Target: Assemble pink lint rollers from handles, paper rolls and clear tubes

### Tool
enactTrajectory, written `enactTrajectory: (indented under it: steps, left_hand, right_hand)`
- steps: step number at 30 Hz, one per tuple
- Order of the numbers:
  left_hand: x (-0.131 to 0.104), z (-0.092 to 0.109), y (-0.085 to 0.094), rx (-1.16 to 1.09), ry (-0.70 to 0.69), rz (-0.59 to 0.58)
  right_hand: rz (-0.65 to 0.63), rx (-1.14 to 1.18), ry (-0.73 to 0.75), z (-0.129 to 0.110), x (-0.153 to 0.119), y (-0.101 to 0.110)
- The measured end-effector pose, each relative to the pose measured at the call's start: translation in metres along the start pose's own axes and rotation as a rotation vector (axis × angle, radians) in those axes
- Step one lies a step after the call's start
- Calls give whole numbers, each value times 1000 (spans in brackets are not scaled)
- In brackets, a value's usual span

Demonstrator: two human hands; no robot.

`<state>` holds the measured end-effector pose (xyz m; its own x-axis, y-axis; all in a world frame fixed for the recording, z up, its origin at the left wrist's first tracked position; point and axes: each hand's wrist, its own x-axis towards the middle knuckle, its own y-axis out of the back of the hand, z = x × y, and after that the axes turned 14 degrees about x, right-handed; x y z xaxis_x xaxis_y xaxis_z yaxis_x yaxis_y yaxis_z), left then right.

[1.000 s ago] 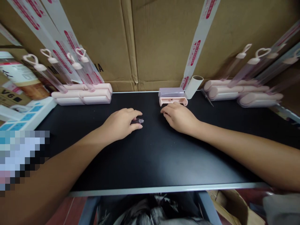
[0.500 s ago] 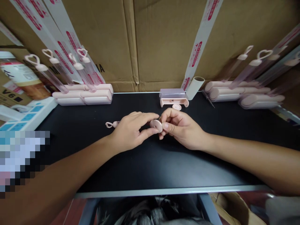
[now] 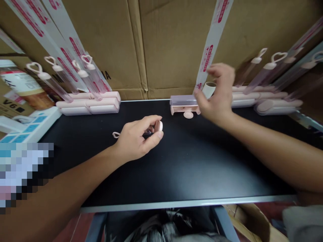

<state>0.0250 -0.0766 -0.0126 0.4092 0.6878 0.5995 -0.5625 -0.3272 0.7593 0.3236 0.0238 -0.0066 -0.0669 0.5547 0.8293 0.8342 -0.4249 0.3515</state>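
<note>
Between the thumb and fingers of my left hand (image 3: 140, 137) is a small round pink cap (image 3: 158, 126), held on edge just above the black tabletop. Partly behind that hand lies a piece with a pink heart-shaped loop (image 3: 116, 134). My right hand (image 3: 218, 94) is raised at the back of the table, thumb and fingers apart with nothing in them, a little blurred. Right by it a white tube (image 3: 209, 89) stands tilted, partly covered by the hand. Beside it sit a clear purplish cover (image 3: 183, 99), a pink bracket-like part (image 3: 180, 109) and a pink disc (image 3: 188, 115).
Pink cases with clear tubes and heart loops stand at the back left (image 3: 101, 104) and back right (image 3: 270, 101). A power strip (image 3: 30, 126) and a bottle (image 3: 22, 84) are at the left. Cardboard boxes (image 3: 171, 50) wall the rear.
My right hand has let go of the round cap and moved up and right to the white tube. My left hand keeps the cap and has shifted slightly left, turning it more edge-on.
</note>
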Motion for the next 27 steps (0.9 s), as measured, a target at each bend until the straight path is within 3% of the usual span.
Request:
enactTrajectory:
  steps: [2, 5, 8, 10, 13, 16, 18, 20, 21, 23, 27]
  left_hand:
    - [0, -3, 0, -49, 17, 16]
    - [1, -6, 1, -104, 48, 23]
    - [1, -6, 3, -121, 80, 25]
    - [1, -6, 3, -123, 108, 22]
    - [1, -8, 2, -108, 124, 36]
    - [1, -11, 0, -55, 70, 56]
    - [1, -14, 0, -10, 25, 43]
    - [2, -15, 0, 55, -6, -1]
    - [2, -15, 1, 94, -19, -29]
    - [3, -15, 1, 163, -43, -86]
    - [2, -14, -3, 190, -46, -126]
  right_hand:
    - [125, -126, 22, 43, 11, 5]
    - [171, -156, -230, 95, 7, 1]
    - [178, -77, -455, 124, -3, -7]
    - [160, 3, -510, 126, -3, -8]
    - [171, 112, -361, 102, 5, -1]
    - [88, 101, -46, 48, 5, 5]
    - [-108, 106, 91, 8, -8, 2]
    - [-432, 140, 123, -24, -25, -7]
    - [-524, 163, 145, -35, -34, -12]
    - [-589, 201, 176, -45, -47, -19]
    - [-596, 254, 182, -45, -53, -21]
